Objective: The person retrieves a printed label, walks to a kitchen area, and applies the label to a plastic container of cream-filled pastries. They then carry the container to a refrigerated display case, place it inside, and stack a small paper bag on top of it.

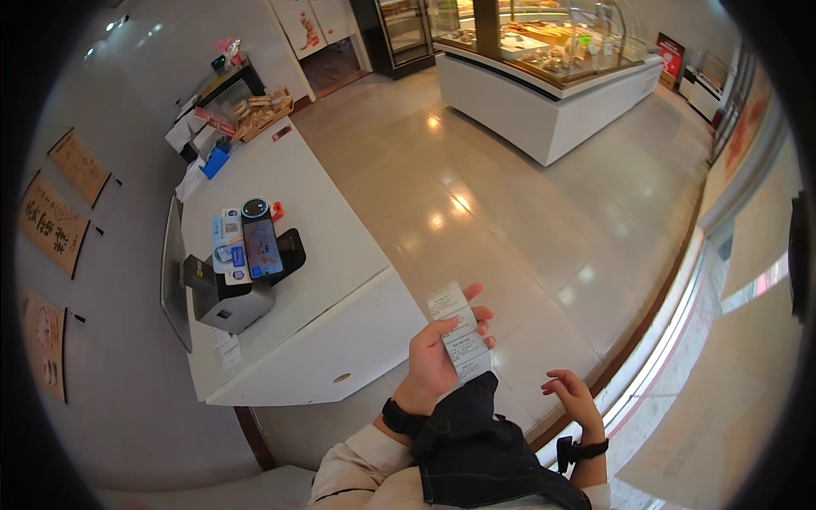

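Observation:
My left hand (pixel 430 364) grips a strip of white printed labels (pixel 465 343), thumb across its face and fingertips showing behind its far side. The strip hangs lengthwise in front of my dark apron (pixel 484 455). Off to the right, my right hand (pixel 575 399) is in the air with nothing in it, its fingers loosely bent and apart. Both wrists wear black bands.
To the left, a white counter (pixel 331 263) carries a payment terminal (pixel 262 246), a small grey printer (pixel 234 308) and a basket of packaged goods (pixel 262 115). A glass display case (pixel 569 51) stands at the far right. Windows (pixel 680 391) run along the right.

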A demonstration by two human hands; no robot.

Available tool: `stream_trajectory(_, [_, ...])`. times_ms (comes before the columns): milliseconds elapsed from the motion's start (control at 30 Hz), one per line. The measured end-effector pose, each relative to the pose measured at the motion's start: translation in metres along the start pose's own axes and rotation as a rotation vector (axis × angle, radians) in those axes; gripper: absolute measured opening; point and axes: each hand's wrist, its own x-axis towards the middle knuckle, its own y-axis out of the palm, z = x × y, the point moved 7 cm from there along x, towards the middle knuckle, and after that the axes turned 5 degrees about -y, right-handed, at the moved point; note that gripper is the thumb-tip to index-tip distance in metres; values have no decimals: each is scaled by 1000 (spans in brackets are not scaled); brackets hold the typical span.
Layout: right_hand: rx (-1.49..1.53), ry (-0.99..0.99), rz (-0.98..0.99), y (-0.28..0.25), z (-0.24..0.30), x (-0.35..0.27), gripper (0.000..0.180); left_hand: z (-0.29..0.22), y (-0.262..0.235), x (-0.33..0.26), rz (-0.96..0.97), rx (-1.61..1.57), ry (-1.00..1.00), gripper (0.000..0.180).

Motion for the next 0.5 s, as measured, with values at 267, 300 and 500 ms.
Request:
stream_trajectory(267, [-548,905,-159,-196,-251,-60,25,-92,-1,145,-12,52,167,58])
stream_trajectory(300, [-467,942,-190,-206,-250,-55,25,-103,-9,161,-55,26,181,57])
stream_trajectory(500, [-351,917,-118,-204,-205,100,25,-151,-52,273,-168,-98,233,51])
